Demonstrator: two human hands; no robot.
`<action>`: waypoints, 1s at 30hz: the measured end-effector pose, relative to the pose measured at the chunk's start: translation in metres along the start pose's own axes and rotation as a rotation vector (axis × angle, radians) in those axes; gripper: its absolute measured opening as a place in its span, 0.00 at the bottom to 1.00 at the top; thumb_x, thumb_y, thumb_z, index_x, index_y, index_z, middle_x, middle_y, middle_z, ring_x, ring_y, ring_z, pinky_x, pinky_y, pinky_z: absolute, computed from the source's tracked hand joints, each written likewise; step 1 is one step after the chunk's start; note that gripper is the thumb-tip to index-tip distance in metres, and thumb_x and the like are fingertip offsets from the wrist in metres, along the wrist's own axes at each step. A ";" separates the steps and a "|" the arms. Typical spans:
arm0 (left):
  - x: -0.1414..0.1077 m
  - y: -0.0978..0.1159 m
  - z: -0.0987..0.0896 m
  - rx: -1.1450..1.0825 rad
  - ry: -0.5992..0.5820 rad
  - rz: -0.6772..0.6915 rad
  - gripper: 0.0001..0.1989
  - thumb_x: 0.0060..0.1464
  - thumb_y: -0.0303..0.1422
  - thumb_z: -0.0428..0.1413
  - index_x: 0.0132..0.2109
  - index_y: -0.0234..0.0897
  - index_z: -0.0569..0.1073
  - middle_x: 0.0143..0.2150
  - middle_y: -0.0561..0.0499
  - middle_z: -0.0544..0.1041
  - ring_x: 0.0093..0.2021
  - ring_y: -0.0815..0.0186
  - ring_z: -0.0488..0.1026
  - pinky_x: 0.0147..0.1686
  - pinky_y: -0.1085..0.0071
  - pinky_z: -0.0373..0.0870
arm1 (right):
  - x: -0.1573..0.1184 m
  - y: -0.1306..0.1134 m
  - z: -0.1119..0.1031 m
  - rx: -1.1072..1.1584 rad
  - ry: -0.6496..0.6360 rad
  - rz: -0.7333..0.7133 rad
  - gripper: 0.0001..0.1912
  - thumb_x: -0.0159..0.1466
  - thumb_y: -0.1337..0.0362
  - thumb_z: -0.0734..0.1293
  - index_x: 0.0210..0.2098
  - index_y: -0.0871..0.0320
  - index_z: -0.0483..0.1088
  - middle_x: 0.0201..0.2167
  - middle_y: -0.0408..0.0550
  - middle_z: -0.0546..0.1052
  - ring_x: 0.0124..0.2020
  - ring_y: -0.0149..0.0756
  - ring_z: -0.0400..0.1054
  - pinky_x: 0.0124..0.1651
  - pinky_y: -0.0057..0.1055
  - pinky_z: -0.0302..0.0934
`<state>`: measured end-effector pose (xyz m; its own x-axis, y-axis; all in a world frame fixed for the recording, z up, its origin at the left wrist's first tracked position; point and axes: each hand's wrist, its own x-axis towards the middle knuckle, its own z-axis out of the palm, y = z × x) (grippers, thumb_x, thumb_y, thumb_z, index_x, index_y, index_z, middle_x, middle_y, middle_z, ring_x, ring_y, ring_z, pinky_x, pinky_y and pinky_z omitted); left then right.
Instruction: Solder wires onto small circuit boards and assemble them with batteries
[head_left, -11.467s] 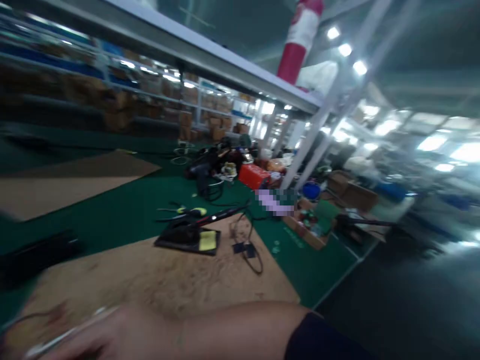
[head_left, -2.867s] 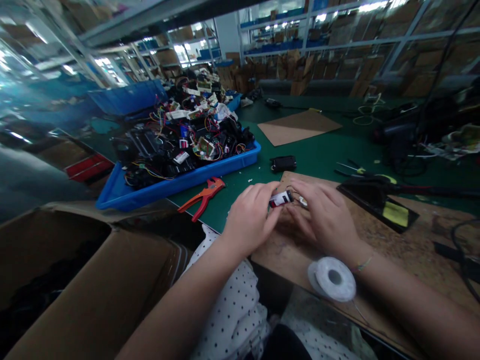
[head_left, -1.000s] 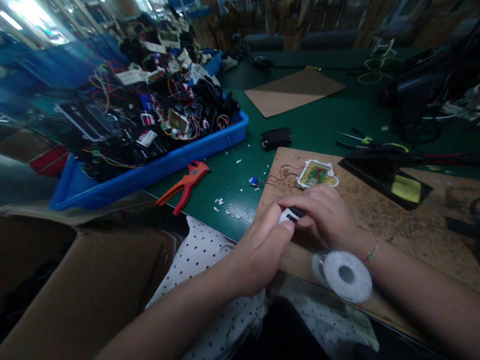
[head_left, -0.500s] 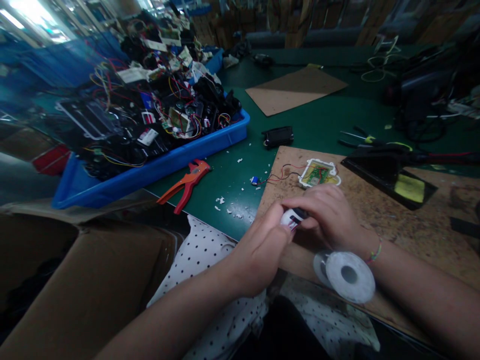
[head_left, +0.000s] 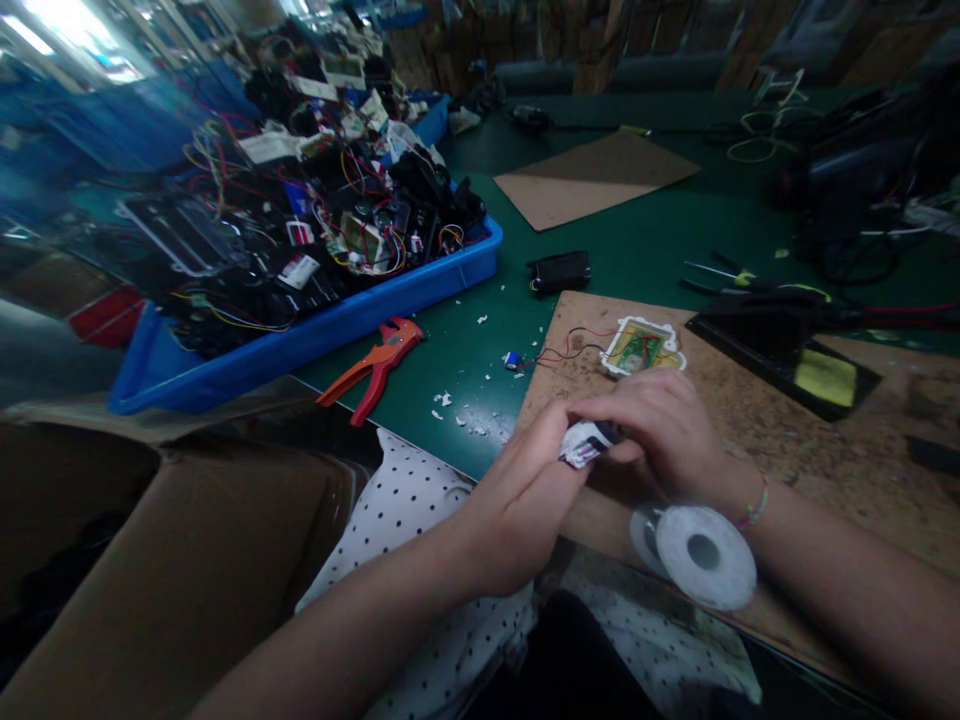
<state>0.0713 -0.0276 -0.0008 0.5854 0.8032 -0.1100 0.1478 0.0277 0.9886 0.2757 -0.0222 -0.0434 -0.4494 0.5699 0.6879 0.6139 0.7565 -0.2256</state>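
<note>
Between my two hands is a small black part with a ragged white coating (head_left: 583, 445); most of it is hidden by fingers, so its kind is unclear. My left hand (head_left: 529, 495) is closed round its near left side. From the right, my right hand (head_left: 664, 430) pinches its dark end. Just beyond my right knuckles lies a green circuit board in a white-edged frame (head_left: 641, 348). Red and black wires run from it to a small blue-and-white connector (head_left: 512, 360). White flakes (head_left: 461, 420) are scattered left of my hands.
A brown board (head_left: 795, 470) covers the near right of the green bench. Orange-handled cutters (head_left: 375, 368) lie beside a blue tray (head_left: 315, 335) heaped with electronic parts. A white spool (head_left: 705, 555) sits near my right wrist, and a black holder with yellow sponge (head_left: 825, 378) is farther right.
The held part has turned slightly between my fingers, so more of its ragged white face shows. Both hands keep their grip in nearly the same place.
</note>
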 end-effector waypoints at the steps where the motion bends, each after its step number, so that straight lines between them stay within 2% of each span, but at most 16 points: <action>1: 0.000 0.000 0.000 -0.019 -0.003 -0.020 0.12 0.61 0.27 0.47 0.50 0.36 0.68 0.43 0.48 0.72 0.42 0.63 0.67 0.38 0.67 0.62 | 0.000 0.000 0.000 -0.002 0.011 0.003 0.23 0.73 0.50 0.54 0.55 0.56 0.69 0.36 0.45 0.77 0.39 0.34 0.68 0.48 0.34 0.56; 7: 0.001 -0.004 0.001 -0.044 0.000 -0.078 0.12 0.68 0.38 0.44 0.45 0.36 0.68 0.33 0.51 0.67 0.34 0.66 0.62 0.31 0.69 0.57 | -0.002 0.001 -0.001 -0.010 -0.019 0.007 0.23 0.74 0.49 0.53 0.56 0.55 0.68 0.38 0.46 0.78 0.40 0.34 0.69 0.50 0.35 0.56; 16: 0.000 -0.004 -0.002 -0.043 0.002 -0.038 0.07 0.64 0.31 0.45 0.42 0.37 0.67 0.38 0.49 0.69 0.37 0.64 0.62 0.30 0.69 0.55 | 0.000 -0.001 -0.001 0.010 -0.031 -0.040 0.22 0.74 0.52 0.53 0.56 0.55 0.69 0.40 0.46 0.80 0.42 0.34 0.71 0.48 0.35 0.57; 20: 0.000 -0.005 -0.002 -0.067 -0.005 -0.058 0.08 0.63 0.30 0.44 0.44 0.38 0.68 0.37 0.50 0.68 0.36 0.65 0.61 0.30 0.69 0.55 | -0.002 0.000 -0.001 0.030 -0.009 0.004 0.23 0.74 0.50 0.54 0.57 0.55 0.69 0.41 0.47 0.80 0.43 0.35 0.71 0.50 0.37 0.57; 25: 0.000 -0.004 -0.001 -0.097 0.000 -0.068 0.09 0.68 0.36 0.45 0.44 0.38 0.67 0.34 0.52 0.67 0.34 0.66 0.61 0.32 0.69 0.56 | -0.002 0.002 -0.002 0.042 -0.042 0.006 0.22 0.74 0.50 0.54 0.55 0.54 0.70 0.42 0.47 0.81 0.44 0.34 0.72 0.51 0.36 0.57; 30: 0.000 -0.004 -0.004 -0.086 -0.018 -0.110 0.08 0.61 0.29 0.45 0.43 0.38 0.67 0.32 0.52 0.66 0.31 0.66 0.58 0.28 0.68 0.51 | -0.002 0.001 -0.002 0.056 -0.055 0.036 0.23 0.74 0.49 0.53 0.55 0.53 0.71 0.40 0.46 0.81 0.43 0.34 0.72 0.50 0.37 0.57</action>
<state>0.0676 -0.0258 -0.0041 0.5838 0.7817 -0.2191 0.1431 0.1665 0.9756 0.2786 -0.0230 -0.0442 -0.4642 0.6124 0.6400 0.5933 0.7514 -0.2887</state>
